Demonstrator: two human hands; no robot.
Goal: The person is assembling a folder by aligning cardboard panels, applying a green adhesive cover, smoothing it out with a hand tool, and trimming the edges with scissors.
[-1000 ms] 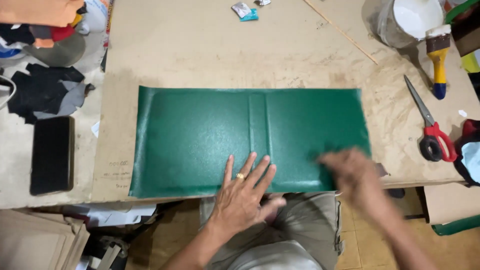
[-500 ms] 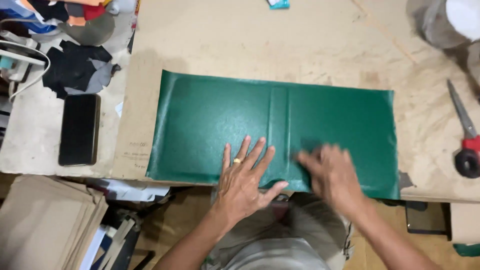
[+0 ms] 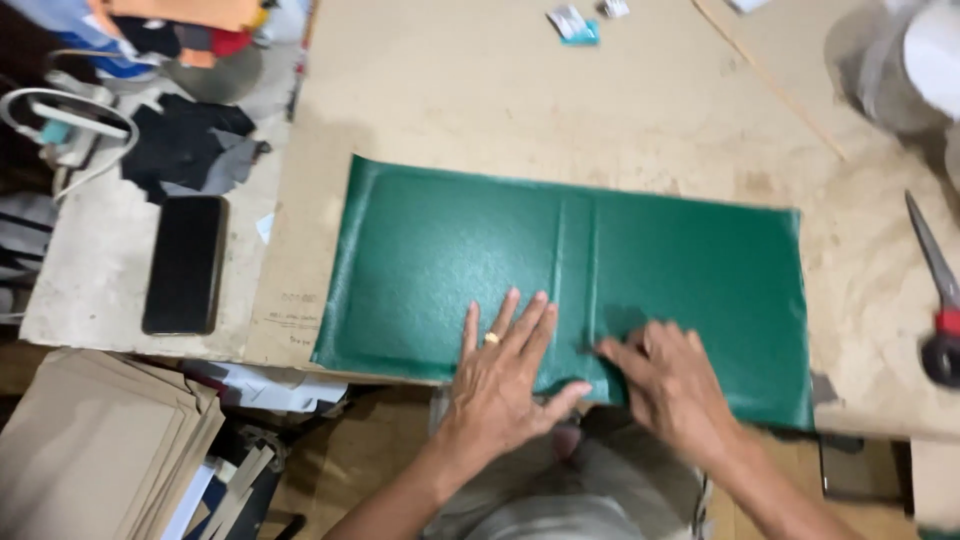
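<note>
On the cardboard-topped bench (image 3: 420, 90) the green textured cover (image 3: 450, 260) lies flat. The left hand (image 3: 505, 375) stays spread, pinning its near edge. The right hand (image 3: 675, 385), fingers loosely extended and gripping nothing, has slid inward from the right half to the central spine ridges, so the pressing seems to be working toward the middle

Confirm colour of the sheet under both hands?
Dark green, pebbled texture: the sheet, seen in the head view.

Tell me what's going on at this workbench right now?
A person is pressing both hands flat on a green textured sheet lying on a brown board. The left hand, wearing a ring, rests fingers spread near the sheet's near edge beside its two central raised creases. The right hand lies just right of them, slightly blurred. A black phone lies to the left, red-handled scissors to the right.
</note>
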